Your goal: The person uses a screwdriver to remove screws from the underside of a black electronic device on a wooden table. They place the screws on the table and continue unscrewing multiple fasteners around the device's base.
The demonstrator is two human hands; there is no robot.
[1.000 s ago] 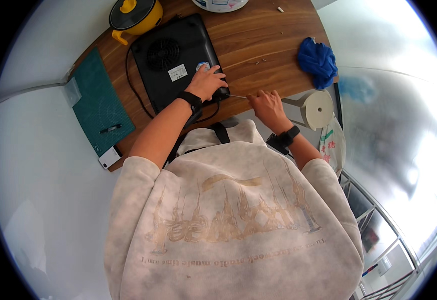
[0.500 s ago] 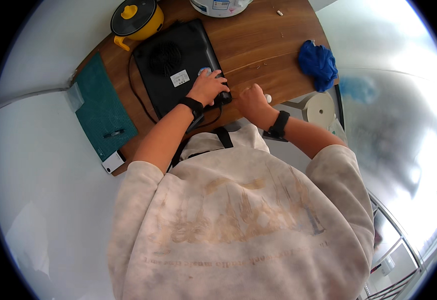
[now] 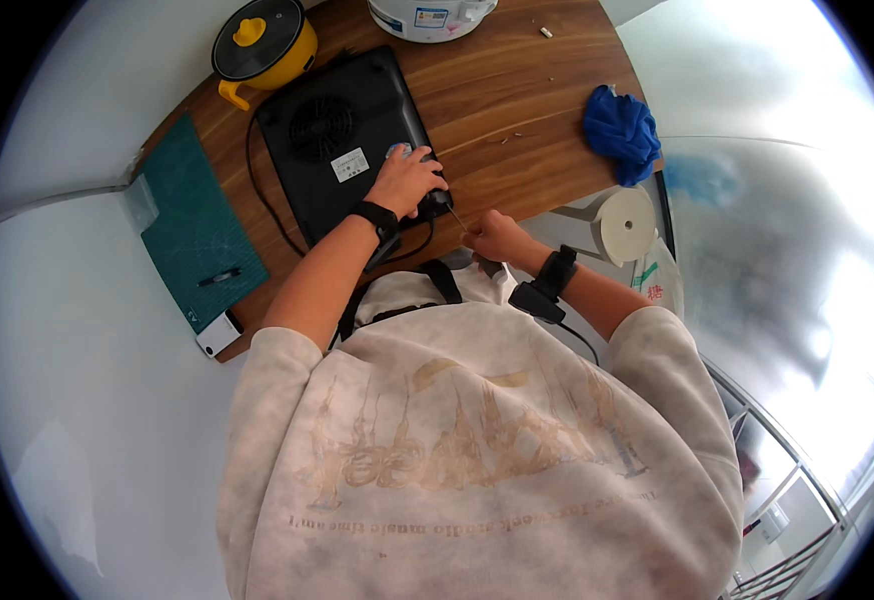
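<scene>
A black induction cooker (image 3: pixel 367 110) lies upside down on the wooden table, its round fan grille and white label facing up. My left hand (image 3: pixel 407 183) bends over the cooker's near right corner, fingers curled at its edge. Part of a small blue-and-white thing shows by the knuckles; its kind is unclear. My right hand (image 3: pixel 497 240) is closed on a screwdriver (image 3: pixel 458 219), whose thin shaft points at that same corner. Whether its tip touches a screw is too small to tell. The handle is mostly hidden by my fingers.
A yellow pot (image 3: pixel 277 60) with a lid and a white rice cooker (image 3: pixel 432 22) stand behind. To the left are a green cutting mat (image 3: pixel 192 200), a black pen (image 3: pixel 220 277) and a white phone (image 3: pixel 220 336). A blue cloth (image 3: pixel 620 130) lies right, above a white stool (image 3: pixel 625 226).
My right hand has moved down and nearer my body, and its wrist has turned. The screwdriver's shaft now shows at the cooker's corner. My left hand keeps its place on the cooker.
</scene>
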